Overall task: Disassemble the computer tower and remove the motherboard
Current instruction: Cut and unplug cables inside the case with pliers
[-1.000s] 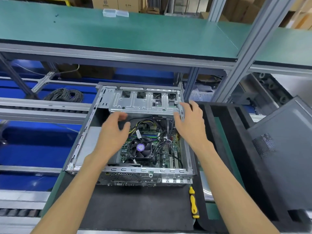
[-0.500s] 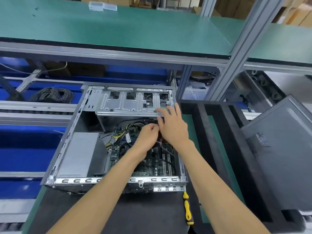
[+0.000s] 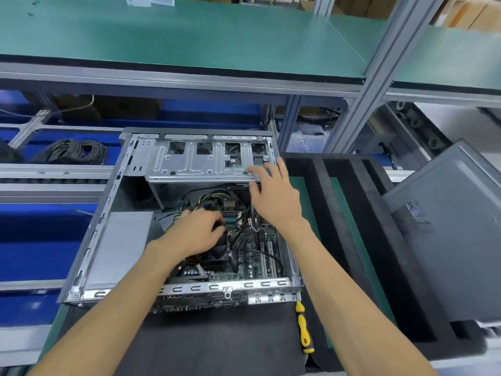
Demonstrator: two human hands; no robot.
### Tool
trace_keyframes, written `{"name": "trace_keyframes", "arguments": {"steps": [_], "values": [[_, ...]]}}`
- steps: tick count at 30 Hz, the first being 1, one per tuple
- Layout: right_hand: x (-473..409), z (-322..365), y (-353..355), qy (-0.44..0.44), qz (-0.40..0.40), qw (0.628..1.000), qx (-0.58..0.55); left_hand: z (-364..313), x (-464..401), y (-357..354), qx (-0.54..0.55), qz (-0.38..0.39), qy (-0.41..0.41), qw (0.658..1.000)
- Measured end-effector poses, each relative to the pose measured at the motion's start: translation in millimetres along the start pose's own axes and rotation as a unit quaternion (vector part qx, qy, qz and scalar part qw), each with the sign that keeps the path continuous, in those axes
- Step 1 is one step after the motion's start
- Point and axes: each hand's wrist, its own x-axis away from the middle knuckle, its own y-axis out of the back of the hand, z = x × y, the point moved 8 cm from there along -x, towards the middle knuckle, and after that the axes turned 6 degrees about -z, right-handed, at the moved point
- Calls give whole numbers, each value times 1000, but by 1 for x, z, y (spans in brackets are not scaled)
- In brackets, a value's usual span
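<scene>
Since the earlier frame the left hand (image 3: 196,234) has drawn back from beside the right hand and now sits lower and further left inside the case, over the black cooler fan (image 3: 217,252).

Far left, off the surface, a coil of black cable (image 3: 73,151) lies on the blue lower shelf (image 3: 35,240). The computer tower (image 3: 108,213) lies on its side, open, on the black mat (image 3: 217,343) at the surface's left half, its rear panel toward the near edge. A grey power supply (image 3: 119,245) fills its left side. The left hand, fingers curled, appears to pinch a dark cable or connector just above the fan; what exactly it grips is hidden by the fingers. The motherboard (image 3: 254,256) sits in the bottom of the case, right of the power supply, with black cables (image 3: 241,240) crossing it. The silver drive cage (image 3: 200,161) spans the far end of the case. The right hand (image 3: 273,196) rests on the cage's right near corner, fingers spread and fairly straight over its edge, thumb beneath.

A yellow-and-black screwdriver (image 3: 303,327) lies on the mat near the tower's near right corner. Black foam strips (image 3: 339,226) run along the green surface (image 3: 355,240), and the grey side panel (image 3: 455,234) leans at the right edge.
</scene>
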Motion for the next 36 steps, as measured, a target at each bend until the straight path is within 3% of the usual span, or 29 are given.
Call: {"name": "trace_keyframes", "arguments": {"steps": [2, 9, 11, 13, 16, 19, 20, 21, 24, 27, 36], "values": [[0, -1, 0, -4, 0, 1000, -6, 7, 6, -3, 37, 28, 5, 999], [-2, -4, -2, -2, -3, 1000, -19, 4, 1, -1, 14, -7, 8, 1000], [-3, -5, -4, -5, -3, 999, -36, 0, -1, 8, -4, -57, 16, 998], [-5, -9, -5, -25, 6, 996, -88, -10, -6, 23, 82, -129, 42, 987], [-10, -18, -4, -81, 13, 974, -210, -32, -24, 24, 344, -108, 114, 926], [-10, -26, 2, -112, -8, 947, -302, -51, -35, 2, 558, -12, 211, 803], [-10, -31, 3, -120, -12, 941, -316, -54, -34, -1, 584, -1, 222, 781], [-9, -37, 1, -138, -10, 935, -326, -54, -34, -1, 587, -1, 224, 778], [-9, -51, -15, -191, 45, 923, -330, -49, -34, 0, 531, -39, 221, 817], [-10, -52, -26, -198, 94, 929, -299, -50, -34, -6, 529, -34, 234, 815], [-13, -54, -28, -199, 78, 927, -309, -48, -34, -1, 527, -52, 209, 822]]}}
